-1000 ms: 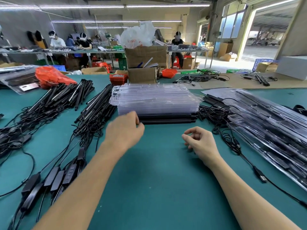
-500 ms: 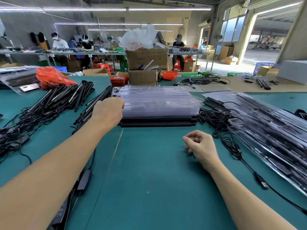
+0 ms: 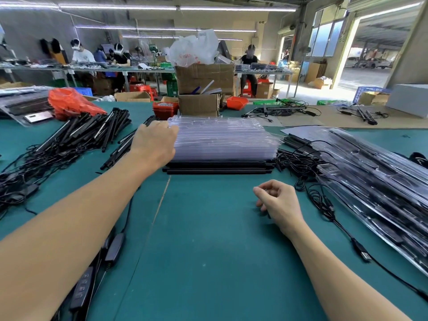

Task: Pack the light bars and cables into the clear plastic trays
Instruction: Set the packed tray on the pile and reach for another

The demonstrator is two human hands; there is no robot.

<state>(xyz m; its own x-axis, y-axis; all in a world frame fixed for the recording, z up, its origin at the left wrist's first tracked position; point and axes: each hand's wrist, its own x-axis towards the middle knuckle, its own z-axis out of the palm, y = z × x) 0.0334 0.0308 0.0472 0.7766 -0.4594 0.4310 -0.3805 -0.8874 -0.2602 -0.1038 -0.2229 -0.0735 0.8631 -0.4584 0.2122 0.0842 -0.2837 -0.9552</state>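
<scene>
The left hand (image 3: pixel 154 142) reaches to the left end of the tray stack (image 3: pixel 222 137), palm against its side and fingers over the top edge; whether they pinch a tray cannot be told, since the back of the hand hides them. The right hand (image 3: pixel 279 203) rests on the green table (image 3: pixel 208 239), fingers loosely curled and holding nothing. The trays are clear, thin and long, moulded with shallow channels, nested too tightly to count (dozens at a guess by the edges). Under the stack lie black bars (image 3: pixel 217 167), at least three ends showing. A loose heap of bars (image 3: pixel 81 133) with tangled cables (image 3: pixel 20 179) lies to the left. To the right, filled trays (image 3: pixel 370 181) lean in one overlapping pile, beside a cable (image 3: pixel 324 205) ending in a USB plug (image 3: pixel 366 255).
</scene>
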